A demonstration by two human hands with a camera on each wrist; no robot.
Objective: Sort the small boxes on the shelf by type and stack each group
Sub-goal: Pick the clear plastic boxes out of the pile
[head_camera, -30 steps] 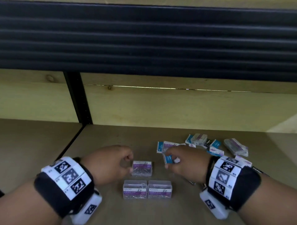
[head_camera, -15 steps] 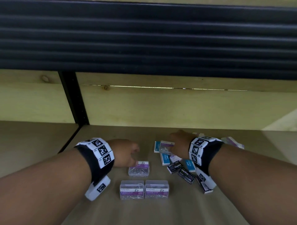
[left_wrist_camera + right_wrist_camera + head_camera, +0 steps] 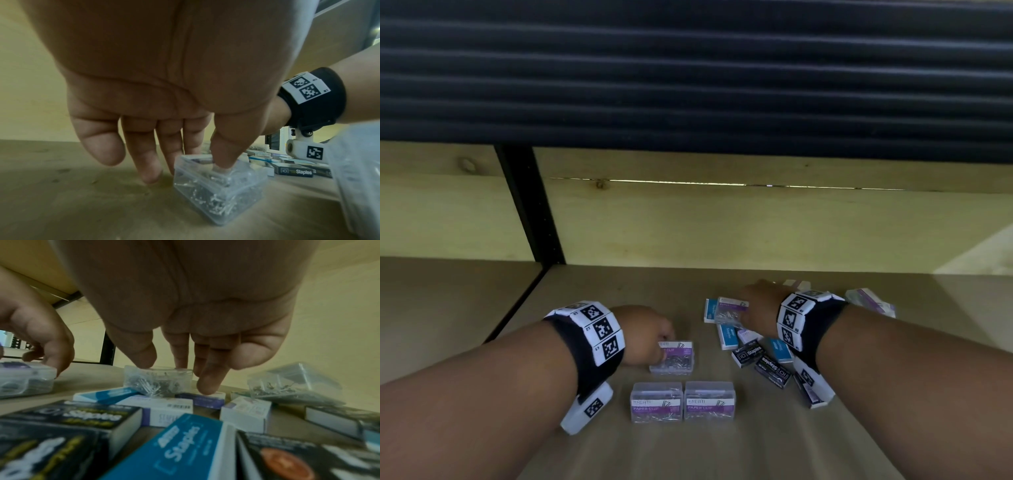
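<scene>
On the wooden shelf (image 3: 599, 294), my left hand (image 3: 663, 342) holds a clear paper clip box (image 3: 673, 359) with a purple label. In the left wrist view its thumb (image 3: 224, 160) presses the lid and the fingers sit against the far side of that box (image 3: 218, 188). Two matching boxes (image 3: 656, 401) (image 3: 709, 401) lie side by side in front. My right hand (image 3: 743, 308) reaches into the mixed pile. Its thumb and forefinger pinch the top of another clear paper clip box (image 3: 158, 381) resting on blue staple boxes (image 3: 727, 336). The middle finger touches a purple box (image 3: 200, 400).
Black staples boxes (image 3: 748, 353) (image 3: 772, 370) and blue ones (image 3: 779, 350) lie loose under my right wrist. One more clear box (image 3: 869, 301) lies far right. A black upright post (image 3: 530, 212) divides the shelf at left. The back wall is close behind the pile.
My right hand let go of a blue box near the middle and reached back into the pile onto a clear box. My left hand stayed on its paper clip box.
</scene>
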